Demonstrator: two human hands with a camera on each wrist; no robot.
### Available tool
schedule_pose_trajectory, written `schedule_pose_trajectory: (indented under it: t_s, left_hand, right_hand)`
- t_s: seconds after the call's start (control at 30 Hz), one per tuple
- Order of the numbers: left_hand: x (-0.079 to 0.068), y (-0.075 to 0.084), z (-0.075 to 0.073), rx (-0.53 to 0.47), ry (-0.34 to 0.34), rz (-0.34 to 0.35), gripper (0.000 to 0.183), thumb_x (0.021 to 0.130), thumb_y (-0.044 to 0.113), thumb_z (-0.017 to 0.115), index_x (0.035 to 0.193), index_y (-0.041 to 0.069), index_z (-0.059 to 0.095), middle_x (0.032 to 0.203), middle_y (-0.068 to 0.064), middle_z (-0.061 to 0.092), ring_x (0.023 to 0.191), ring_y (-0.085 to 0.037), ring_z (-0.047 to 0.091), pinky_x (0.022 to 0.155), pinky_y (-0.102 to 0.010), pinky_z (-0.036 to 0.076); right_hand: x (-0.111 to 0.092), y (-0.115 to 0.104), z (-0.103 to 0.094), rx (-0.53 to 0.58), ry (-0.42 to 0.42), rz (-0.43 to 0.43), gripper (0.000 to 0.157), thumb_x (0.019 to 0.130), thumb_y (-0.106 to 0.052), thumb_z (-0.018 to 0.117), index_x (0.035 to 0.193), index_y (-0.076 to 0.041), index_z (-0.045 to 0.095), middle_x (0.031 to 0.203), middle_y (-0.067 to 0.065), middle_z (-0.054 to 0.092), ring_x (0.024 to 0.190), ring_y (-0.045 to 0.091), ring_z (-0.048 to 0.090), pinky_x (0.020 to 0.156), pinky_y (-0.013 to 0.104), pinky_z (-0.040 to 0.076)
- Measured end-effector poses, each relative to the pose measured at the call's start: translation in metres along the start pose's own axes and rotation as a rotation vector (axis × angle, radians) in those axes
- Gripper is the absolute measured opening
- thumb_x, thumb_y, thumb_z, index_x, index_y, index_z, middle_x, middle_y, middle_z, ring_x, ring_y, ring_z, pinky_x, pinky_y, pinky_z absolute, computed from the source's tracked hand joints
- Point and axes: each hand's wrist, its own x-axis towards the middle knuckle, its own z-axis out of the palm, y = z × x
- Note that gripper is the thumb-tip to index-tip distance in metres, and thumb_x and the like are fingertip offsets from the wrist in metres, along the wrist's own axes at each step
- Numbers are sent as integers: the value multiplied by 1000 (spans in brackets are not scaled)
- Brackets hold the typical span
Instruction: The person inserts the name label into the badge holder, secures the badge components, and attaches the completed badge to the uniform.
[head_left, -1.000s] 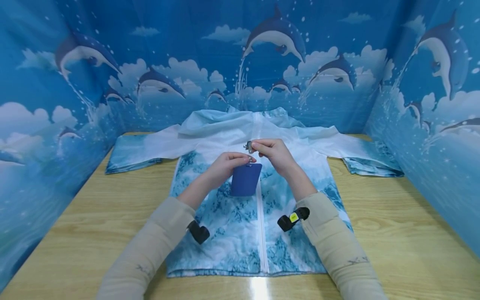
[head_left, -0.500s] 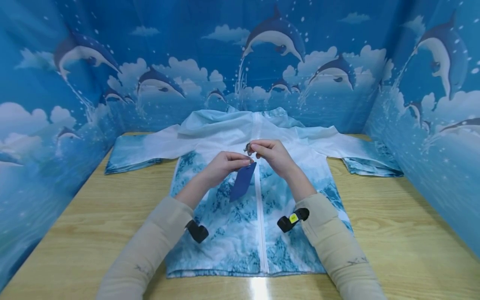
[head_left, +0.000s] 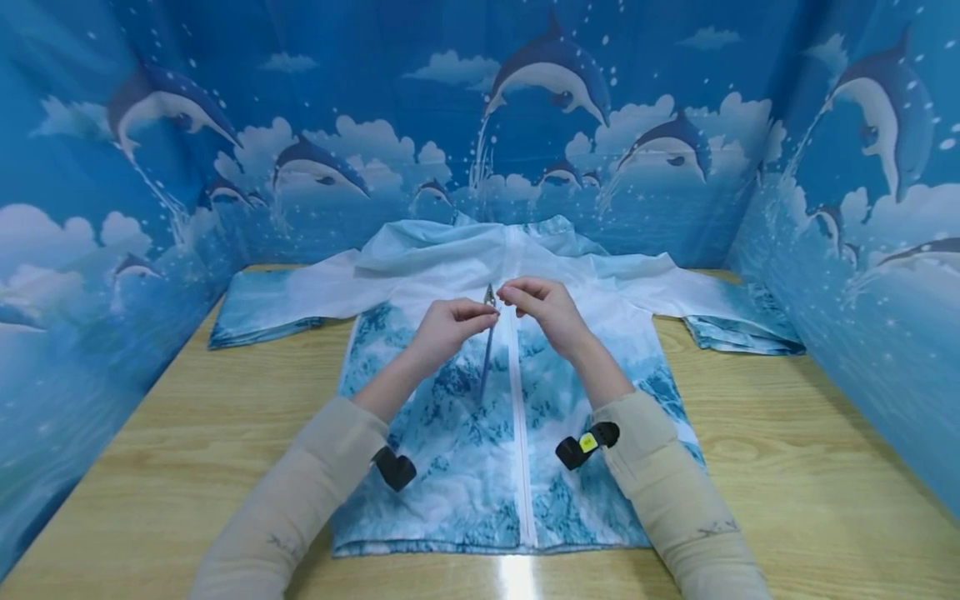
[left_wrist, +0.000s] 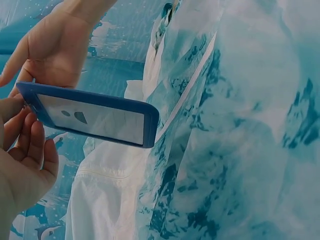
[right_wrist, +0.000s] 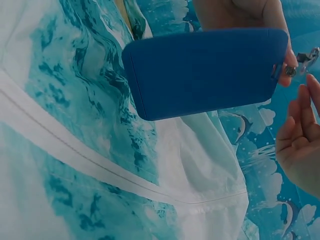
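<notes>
A blue badge holder [head_left: 486, 362] hangs edge-on in the head view, below my left hand [head_left: 453, 329]. The left fingers pinch it at its top slot, by the metal fitting. In the left wrist view the badge holder [left_wrist: 125, 104] shows a pale window; its plain blue back [right_wrist: 200, 75] fills much of the right wrist view. A metal clip [head_left: 490, 295] stands upright above the left fingertips. My right hand [head_left: 547, 312] is just right of the clip, loosely bent, apparently not holding it. Both hands are above a spread-out blue and white jacket [head_left: 442, 467].
The jacket's folded sleeves [head_left: 262, 308] reach out to both sides on the wooden table [head_left: 795, 467]. A dolphin-print curtain [head_left: 420, 108] encloses the back and sides. A black wrist camera [head_left: 395, 468] sits at the left cuff, another at the right.
The badge holder has turned from facing the head camera to edge-on. The clip has swung upright over the left fingers, and the right fingertips have come away from it.
</notes>
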Motion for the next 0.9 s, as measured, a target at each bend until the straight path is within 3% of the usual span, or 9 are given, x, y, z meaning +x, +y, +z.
schedule_pose_trajectory:
  t_s: [0.17, 0.43, 0.77, 0.9]
  left_hand:
    - [-1, 0, 1, 45, 65, 15, 23, 91, 17, 61, 106, 1, 68, 102, -10, 66, 96, -22, 59, 83, -36, 49]
    - [-1, -3, 1, 95, 131, 18, 23, 90, 19, 63, 104, 3, 70, 102, -9, 64, 92, -21, 60, 78, -34, 50]
    - [-2, -5, 3, 199, 163, 57, 22, 91, 20, 61, 103, 3, 70, 100, -8, 62, 93, -21, 58, 79, -37, 49]
    - [0, -5, 2, 279, 204, 110, 18, 89, 18, 63, 98, 5, 72, 95, -5, 63, 93, -21, 55, 82, -38, 45]
  right_hand:
    - [-3, -6, 5, -71, -20, -48, 25, 93, -20, 58, 99, 3, 64, 98, 12, 60, 89, 27, 52, 77, 37, 43]
    - [-2, -5, 8, -68, -43, -71, 14, 91, -17, 61, 93, -3, 64, 95, 4, 61, 86, 29, 56, 77, 37, 46]
    - [-1, -1, 8, -96, -18, -76, 22, 93, -16, 58, 94, 5, 66, 96, 14, 63, 94, 25, 56, 86, 40, 43]
    - [-1, -2, 8, -122, 15, -91, 23, 94, -16, 57, 92, 5, 67, 95, 12, 64, 93, 24, 57, 86, 40, 43]
